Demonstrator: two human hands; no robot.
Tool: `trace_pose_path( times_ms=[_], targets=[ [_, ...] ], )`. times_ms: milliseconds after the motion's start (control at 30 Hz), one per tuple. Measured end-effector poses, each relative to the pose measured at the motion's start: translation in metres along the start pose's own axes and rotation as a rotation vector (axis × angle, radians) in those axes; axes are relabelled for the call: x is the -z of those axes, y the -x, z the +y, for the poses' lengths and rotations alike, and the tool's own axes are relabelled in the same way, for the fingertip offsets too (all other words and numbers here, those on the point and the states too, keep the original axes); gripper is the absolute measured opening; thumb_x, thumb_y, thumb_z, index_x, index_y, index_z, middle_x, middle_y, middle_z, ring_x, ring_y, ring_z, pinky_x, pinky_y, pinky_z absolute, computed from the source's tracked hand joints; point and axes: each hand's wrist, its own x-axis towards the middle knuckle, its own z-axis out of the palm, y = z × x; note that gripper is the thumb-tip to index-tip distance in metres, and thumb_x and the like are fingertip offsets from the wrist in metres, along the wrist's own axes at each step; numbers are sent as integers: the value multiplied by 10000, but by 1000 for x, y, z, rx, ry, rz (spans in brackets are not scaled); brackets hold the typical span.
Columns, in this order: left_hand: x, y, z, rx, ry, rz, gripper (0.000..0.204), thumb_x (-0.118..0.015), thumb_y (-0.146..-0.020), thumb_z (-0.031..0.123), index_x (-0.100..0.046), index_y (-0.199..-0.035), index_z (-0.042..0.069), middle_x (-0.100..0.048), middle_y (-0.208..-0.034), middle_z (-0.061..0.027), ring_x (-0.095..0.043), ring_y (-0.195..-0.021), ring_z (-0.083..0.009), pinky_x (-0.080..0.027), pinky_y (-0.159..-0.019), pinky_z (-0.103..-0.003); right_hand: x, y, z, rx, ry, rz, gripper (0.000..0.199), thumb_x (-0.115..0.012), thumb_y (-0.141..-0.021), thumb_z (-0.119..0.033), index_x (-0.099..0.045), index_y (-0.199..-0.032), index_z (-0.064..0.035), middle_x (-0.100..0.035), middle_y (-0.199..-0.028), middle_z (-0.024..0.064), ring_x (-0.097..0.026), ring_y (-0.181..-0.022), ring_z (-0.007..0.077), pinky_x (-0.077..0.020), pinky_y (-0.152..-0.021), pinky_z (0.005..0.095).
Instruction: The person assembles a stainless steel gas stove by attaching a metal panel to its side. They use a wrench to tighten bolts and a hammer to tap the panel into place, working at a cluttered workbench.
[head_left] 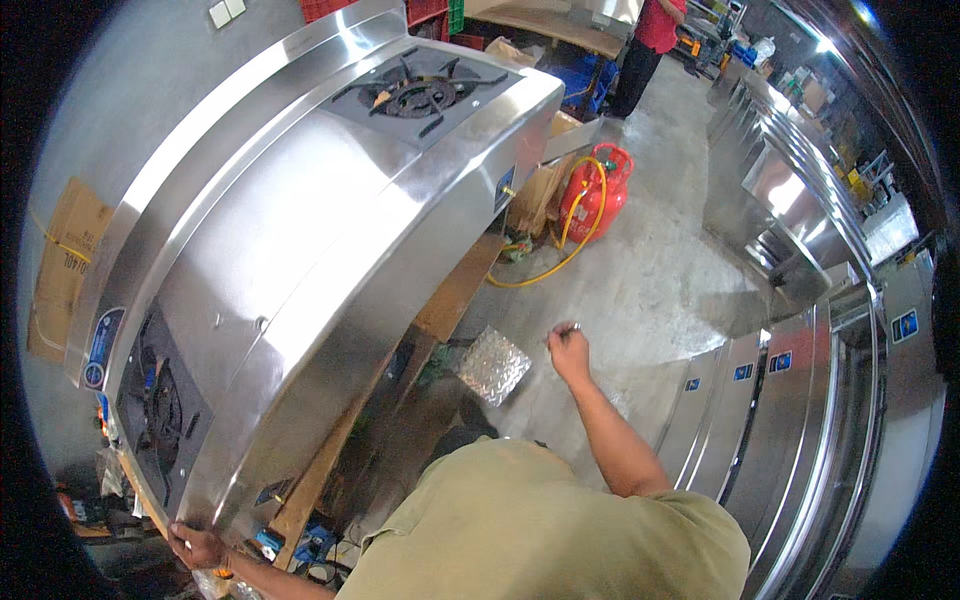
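Observation:
A long stainless-steel gas stove point(270, 190) fills the left side of the view, with one black burner point(420, 97) at its far end and another burner point(158, 400) at its near end. At the near lower corner of that stove, my left hand point(198, 547) is closed on its edge, some fingers hidden. My right hand point(569, 352) is held out above the floor, closed in a fist. Something small and shiny shows at its top, too small to name. Beside that hand, lower down, lies a square patterned metal sheet point(494, 366).
A red gas cylinder point(598, 195) with a yellow hose point(540, 278) stands beyond my right hand. Steel units point(740, 400) line the right side. Under the stove is a wooden bench point(458, 290). A person in red point(658, 30) stands at the back.

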Motion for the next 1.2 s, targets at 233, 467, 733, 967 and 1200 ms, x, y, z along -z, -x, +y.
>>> trace_pose_path(
  times_ms=[233, 467, 733, 967, 1200],
  targets=[
    [23, -12, 63, 221, -163, -75, 401, -634, -947, 383, -702, -1098, 18, -713, -1036, -152, -671, -931, -292, -521, -810, -399, 78, -231, -146, 544, -102, 159, 167, -633, -878, -130, -588, -1006, -33, -686, -959, 199, -671, -915, 368, -520, -777, 442],
    [-10, 59, 252, 92, 219, -67, 321, -582, -992, 274, -668, -1150, 7, -677, -1134, -142, -632, -1018, -243, -481, -916, -357, 85, -367, -187, 653, -56, 22, 169, -614, -885, -129, -608, -1026, -36, -684, -967, 191, -664, -926, 381, -519, -804, 433],
    [-95, 110, 425, 74, 380, -196, 248, -628, -953, 164, -659, -1113, -23, -678, -1089, -115, -622, -1015, -190, -478, -907, -315, 82, -414, -165, 852, -84, -212, 165, -631, -864, -94, -603, -1010, -23, -657, -956, 175, -644, -958, 364, -510, -828, 400],
    [-93, 112, 449, 111, 123, -118, 251, -639, -944, 198, -680, -1021, -38, -704, -922, -118, -654, -834, -197, -514, -780, -330, 74, -457, -149, 387, -584, -422, 131, -585, -929, -43, -528, -1046, -22, -662, -949, 136, -684, -833, 200, -566, -763, 337],
    [-97, 111, 446, 118, -38, -135, 261, -641, -931, 215, -690, -1012, -29, -713, -906, -110, -657, -814, -187, -514, -778, -318, 58, -487, -127, -132, -1371, -723, 194, -604, -926, -84, -513, -1097, -71, -653, -996, 93, -686, -815, 227, -582, -712, 330]
  ],
)
